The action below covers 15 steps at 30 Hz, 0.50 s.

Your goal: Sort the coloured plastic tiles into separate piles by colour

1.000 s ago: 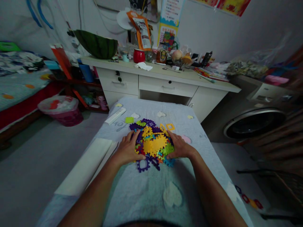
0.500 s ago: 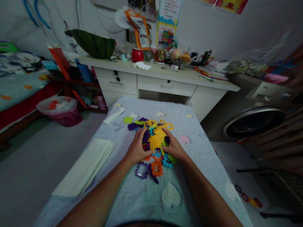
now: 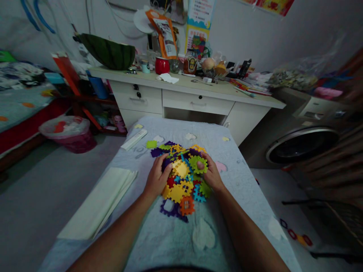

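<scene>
A heap of colourful interlocking plastic tiles [image 3: 181, 177] lies on a light blue blanket [image 3: 176, 238] in front of me. My left hand [image 3: 157, 177] presses against the heap's left side, fingers curled round the tiles. On the right side my right hand [image 3: 210, 174] grips the heap, with a finger through a green ring-shaped tile [image 3: 197, 164]. Purple [image 3: 169, 207] and orange [image 3: 185, 206] tiles lie loose at the near edge of the pile.
A white remote [image 3: 134, 139] and a lone green tile [image 3: 151, 144] lie at the blanket's far left. Folded white paper [image 3: 99, 202] hangs over the left edge. Beyond stands a cluttered white desk [image 3: 195, 98], a pink bin [image 3: 68, 133], and a washing machine [image 3: 303, 145] at right.
Both hands have closed in on the heap and bunched the tiles tighter and higher. More tiles have slipped out toward me at the pile's near edge.
</scene>
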### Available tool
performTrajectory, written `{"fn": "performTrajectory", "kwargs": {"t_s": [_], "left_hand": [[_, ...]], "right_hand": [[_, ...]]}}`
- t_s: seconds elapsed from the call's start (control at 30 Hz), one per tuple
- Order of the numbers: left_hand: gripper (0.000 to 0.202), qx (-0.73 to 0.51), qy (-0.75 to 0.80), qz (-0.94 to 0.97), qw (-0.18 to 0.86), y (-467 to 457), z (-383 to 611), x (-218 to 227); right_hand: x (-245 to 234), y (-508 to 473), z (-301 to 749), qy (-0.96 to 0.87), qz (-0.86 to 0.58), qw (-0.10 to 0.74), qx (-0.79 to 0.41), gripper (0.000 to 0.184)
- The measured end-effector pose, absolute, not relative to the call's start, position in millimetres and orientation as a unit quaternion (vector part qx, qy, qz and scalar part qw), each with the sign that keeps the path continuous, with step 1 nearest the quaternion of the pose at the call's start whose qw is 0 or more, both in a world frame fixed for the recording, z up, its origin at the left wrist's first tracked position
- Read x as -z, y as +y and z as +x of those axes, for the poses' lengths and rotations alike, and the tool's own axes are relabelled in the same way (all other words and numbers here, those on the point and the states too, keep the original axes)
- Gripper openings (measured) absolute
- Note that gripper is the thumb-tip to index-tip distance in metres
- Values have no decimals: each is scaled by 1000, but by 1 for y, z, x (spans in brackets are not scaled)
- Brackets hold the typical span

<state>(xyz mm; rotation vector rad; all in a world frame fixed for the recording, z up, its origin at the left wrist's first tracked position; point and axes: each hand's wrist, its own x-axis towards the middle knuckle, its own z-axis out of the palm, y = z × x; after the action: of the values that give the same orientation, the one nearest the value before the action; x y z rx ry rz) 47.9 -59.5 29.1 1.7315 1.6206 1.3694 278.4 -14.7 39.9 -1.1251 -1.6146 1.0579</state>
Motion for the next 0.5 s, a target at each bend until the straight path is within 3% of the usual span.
{"fn": "performTrajectory", "kwargs": {"t_s": [0.2, 0.3, 0.5], "left_hand": [[44, -446, 626, 627, 126, -55, 33, -33], [56, -390, 672, 624, 79, -58, 24, -36], [78, -254, 683, 671, 137, -64, 15, -39]], "right_hand": [[-38, -10, 299, -674, -497, 422, -348, 43], [-34, -4, 313, -669, -527, 431, -299, 45], [-23, 32, 323, -656, -589, 371, -291, 57]]}}
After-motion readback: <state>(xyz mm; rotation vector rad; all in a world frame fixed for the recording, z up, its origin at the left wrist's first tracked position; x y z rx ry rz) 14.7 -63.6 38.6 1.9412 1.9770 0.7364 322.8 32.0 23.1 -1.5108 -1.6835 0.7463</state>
